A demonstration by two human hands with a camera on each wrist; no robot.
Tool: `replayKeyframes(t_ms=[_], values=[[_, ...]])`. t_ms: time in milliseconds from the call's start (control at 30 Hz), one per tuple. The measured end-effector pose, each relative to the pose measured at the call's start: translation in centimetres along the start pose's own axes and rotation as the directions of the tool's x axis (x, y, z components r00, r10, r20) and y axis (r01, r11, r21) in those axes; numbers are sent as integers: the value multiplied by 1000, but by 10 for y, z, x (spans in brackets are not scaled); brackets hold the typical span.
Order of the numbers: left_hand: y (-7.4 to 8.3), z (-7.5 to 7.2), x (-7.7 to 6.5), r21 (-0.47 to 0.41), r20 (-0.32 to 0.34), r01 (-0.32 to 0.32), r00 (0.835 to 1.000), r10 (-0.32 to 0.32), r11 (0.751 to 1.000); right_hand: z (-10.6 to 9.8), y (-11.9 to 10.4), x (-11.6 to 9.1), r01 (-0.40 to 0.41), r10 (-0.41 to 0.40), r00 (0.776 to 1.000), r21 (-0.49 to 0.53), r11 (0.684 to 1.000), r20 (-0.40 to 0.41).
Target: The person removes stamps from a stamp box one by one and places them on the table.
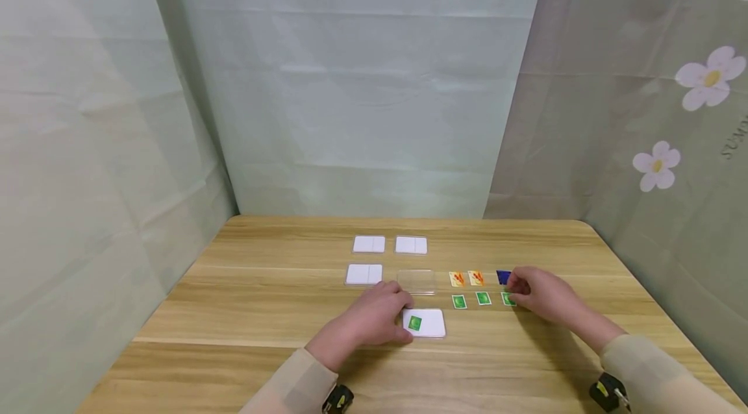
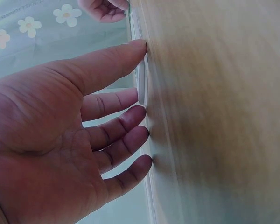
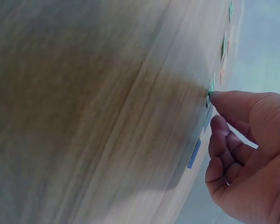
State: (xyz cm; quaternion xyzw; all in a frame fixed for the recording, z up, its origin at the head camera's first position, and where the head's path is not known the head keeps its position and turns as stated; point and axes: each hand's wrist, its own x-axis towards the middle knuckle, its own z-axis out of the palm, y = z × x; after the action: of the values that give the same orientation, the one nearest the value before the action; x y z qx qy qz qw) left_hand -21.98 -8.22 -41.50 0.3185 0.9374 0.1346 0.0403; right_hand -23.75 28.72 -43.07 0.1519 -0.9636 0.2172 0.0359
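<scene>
My left hand (image 1: 376, 313) holds a clear case with a white card (image 1: 431, 323) by its left end, thumb at the near corner and index finger at the far one. A small green stamp (image 1: 415, 323) lies on that card. In the left wrist view, the case's thin edge (image 2: 142, 84) shows between thumb and index finger. My right hand (image 1: 540, 294) pinches a small green stamp (image 1: 507, 299) with thumb and index finger, close to the table. Just beyond it lies a dark blue stamp (image 1: 502, 277), partly covered by the fingers.
Two more green stamps, one a green stamp (image 1: 459, 302) farther left, lie in a row. Behind them are two orange stamps (image 1: 456, 279). A clear lid (image 1: 417, 281) lies beyond the card. Three white cards in clear cases (image 1: 363, 274) stand farther back on the wooden table (image 1: 245, 310).
</scene>
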Motion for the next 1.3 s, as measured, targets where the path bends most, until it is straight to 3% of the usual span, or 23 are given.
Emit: replayKeyframes(t_ms=[333, 933, 1300], values=[[0, 0, -1, -3, 0, 4, 1000, -4, 1000, -2, -23, 3, 43, -42, 998, 27, 999, -47], [0, -1, 0, -8, 18, 10, 1000, -10, 1000, 19, -79, 14, 59, -66, 997, 157, 986, 40], [-2, 0, 0, -7, 7, 8, 1000, -8, 1000, 33, -104, 21, 121, -136, 987, 170, 978, 82]])
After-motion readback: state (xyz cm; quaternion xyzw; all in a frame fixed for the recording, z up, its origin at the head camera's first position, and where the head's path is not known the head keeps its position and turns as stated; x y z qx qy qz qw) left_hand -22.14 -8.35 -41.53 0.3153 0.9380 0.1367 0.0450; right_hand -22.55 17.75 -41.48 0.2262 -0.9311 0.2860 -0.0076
